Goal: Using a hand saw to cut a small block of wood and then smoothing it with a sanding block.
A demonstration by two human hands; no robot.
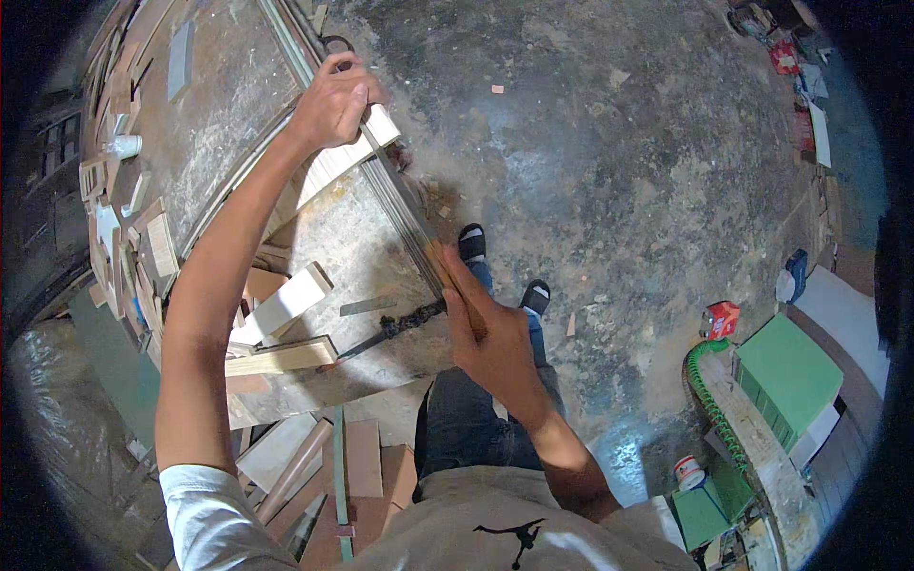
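My left hand [335, 107] is closed at the upper middle, beside a dark rounded object [337, 46], at the upper part of some long narrow strips [395, 214]; exactly what its fingers wrap round is partly hidden. My right hand [486, 338] is closed around the lower end of the strips, near the worktop's right edge. A pale wooden board [324, 171] lies crosswise under the strips on the stained worktop [228, 105]. A white-faced offcut [286, 305] and a pale batten [281, 360] lie below, near a dark crusted bar [405, 322].
Wood offcuts [143, 257] and a white cup [124, 146] crowd the left. More boards [362, 457] lie below. My sandalled feet [535, 297] stand on the concrete floor [609, 143]. At right are green panels [788, 371], a coiled green hose [709, 390] and a red box [720, 319].
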